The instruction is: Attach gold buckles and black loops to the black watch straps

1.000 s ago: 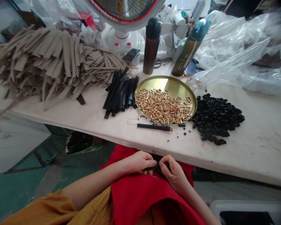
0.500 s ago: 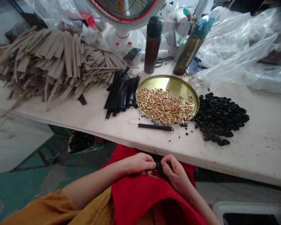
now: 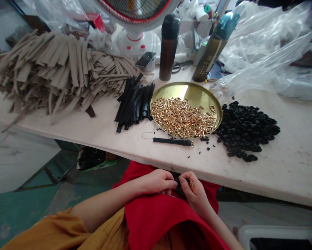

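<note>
Over the red apron on my lap, my left hand (image 3: 164, 181) and my right hand (image 3: 192, 189) are close together, both closed on one black strap (image 3: 179, 181). A gold buckle (image 3: 191, 184) shows between the fingers of my right hand. Most of the strap is hidden by my fingers. On the table just beyond lies a finished-looking black buckle strap (image 3: 171, 141) with a thread at its left end. Behind it stands a round gold tray (image 3: 194, 89) holding a heap of small gold buckles (image 3: 182, 116).
Black strips (image 3: 135, 104) and a big pile of grey-beige strips (image 3: 51, 69) lie to the left. Small black loops (image 3: 245, 130) are heaped at right. Behind stand a fan (image 3: 137, 40), two bottles, a phone (image 3: 145, 59), scissors (image 3: 180, 66) and plastic bags (image 3: 270, 52).
My left hand has moved slightly right, closer to my right hand. Both hands keep hold of the strap. The view has shifted a little.
</note>
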`<state>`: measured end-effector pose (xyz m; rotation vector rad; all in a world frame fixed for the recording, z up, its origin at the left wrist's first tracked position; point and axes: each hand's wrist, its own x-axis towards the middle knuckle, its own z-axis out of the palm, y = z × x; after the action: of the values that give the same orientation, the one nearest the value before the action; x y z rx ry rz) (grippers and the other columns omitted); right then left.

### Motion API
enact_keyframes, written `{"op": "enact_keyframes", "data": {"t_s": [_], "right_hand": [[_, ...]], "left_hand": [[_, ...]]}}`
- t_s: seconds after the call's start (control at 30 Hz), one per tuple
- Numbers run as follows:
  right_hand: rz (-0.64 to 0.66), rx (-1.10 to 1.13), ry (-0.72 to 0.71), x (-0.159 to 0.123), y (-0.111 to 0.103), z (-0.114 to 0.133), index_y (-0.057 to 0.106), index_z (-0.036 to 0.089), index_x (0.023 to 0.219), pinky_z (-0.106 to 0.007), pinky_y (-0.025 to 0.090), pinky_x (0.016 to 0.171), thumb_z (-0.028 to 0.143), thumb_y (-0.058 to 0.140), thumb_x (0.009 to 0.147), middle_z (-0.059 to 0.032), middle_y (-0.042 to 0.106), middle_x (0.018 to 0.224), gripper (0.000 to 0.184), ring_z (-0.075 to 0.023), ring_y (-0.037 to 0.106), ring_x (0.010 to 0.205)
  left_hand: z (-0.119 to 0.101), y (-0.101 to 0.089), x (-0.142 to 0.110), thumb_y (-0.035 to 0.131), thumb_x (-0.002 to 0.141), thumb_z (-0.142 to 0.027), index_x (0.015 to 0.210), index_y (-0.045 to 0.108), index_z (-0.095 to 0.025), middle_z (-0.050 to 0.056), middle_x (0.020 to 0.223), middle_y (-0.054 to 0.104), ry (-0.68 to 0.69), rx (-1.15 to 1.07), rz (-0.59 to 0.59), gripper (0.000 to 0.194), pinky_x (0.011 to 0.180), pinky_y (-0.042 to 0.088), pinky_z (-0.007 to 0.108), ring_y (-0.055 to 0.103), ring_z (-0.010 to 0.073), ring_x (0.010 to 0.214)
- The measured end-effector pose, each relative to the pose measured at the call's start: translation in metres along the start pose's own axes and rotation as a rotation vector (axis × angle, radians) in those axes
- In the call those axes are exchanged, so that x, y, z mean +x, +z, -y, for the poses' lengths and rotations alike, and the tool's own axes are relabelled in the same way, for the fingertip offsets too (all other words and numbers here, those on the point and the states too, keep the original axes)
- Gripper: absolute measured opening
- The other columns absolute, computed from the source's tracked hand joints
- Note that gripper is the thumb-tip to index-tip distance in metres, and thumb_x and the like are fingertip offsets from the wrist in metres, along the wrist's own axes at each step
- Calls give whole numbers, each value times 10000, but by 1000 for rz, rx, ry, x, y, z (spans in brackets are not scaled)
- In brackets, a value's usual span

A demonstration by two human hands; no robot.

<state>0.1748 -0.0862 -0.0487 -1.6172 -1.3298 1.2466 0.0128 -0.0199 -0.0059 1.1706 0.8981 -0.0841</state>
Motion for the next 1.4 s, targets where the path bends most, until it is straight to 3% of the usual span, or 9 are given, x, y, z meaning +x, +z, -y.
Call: {"op": "enact_keyframes", "data": {"t_s": [0.13,0.3,0.4,0.57,0.67,0.77,1.03,1.23,1.4], "right_hand": [[8,-15,-18,-2,-2,0,492,196,728,-235,381,516,386,466,807,17,483,613,208,-121,440,544],[-16,138,81,-6,-1,1,459,207,740,-221,329,439,441,449,812,57,390,541,244,-108,375,474],[-72,150,91,-8,2,4,455,206,748,-220,318,428,452,441,815,58,381,539,256,-106,365,465],[-186,-15,-17,-11,7,4,482,196,754,-247,388,536,415,426,830,13,480,624,239,-133,449,569],[-174,-63,-36,-12,8,-1,490,196,751,-259,406,567,406,437,824,2,508,641,229,-144,473,594],[-159,-36,0,-11,8,-4,492,196,759,-256,403,535,419,436,823,9,499,617,238,-142,467,564],[-146,-14,36,-4,7,-2,480,197,744,-241,372,500,423,423,830,22,469,603,248,-127,432,536],[-48,4,50,-2,7,-5,482,202,735,-234,358,465,410,430,829,29,459,578,234,-119,415,503],[40,-26,-24,-1,2,-4,512,203,734,-236,386,511,405,433,827,15,492,607,236,-127,450,537]], "left_hand": [[0,3,0,456,737,-293,620,507,-143,-26,567,518,20,20,8,197,471,336,186,425,69,484],[1,-1,-5,439,736,-276,691,514,-147,-28,589,524,15,-35,92,155,441,306,172,423,61,474],[4,3,-5,483,704,-274,673,500,-147,-46,548,478,67,-46,42,132,437,296,176,388,57,451],[9,14,-1,511,698,-341,656,486,-145,-45,530,459,106,-23,-80,203,442,301,186,394,71,465],[7,13,-3,518,694,-339,699,526,-138,-34,560,492,79,96,-99,202,459,313,185,429,84,498],[5,7,-6,480,697,-259,726,546,-137,-38,579,480,73,161,-39,142,465,303,179,410,81,512],[16,4,10,493,713,-292,660,503,-143,-56,571,406,155,71,-68,158,483,277,180,348,74,532],[6,-4,5,397,782,-281,625,489,-151,-29,566,502,41,87,56,223,496,343,179,431,78,502],[-1,-7,4,383,790,-277,610,516,-147,-16,587,545,29,122,29,258,516,363,180,453,78,514]]}}
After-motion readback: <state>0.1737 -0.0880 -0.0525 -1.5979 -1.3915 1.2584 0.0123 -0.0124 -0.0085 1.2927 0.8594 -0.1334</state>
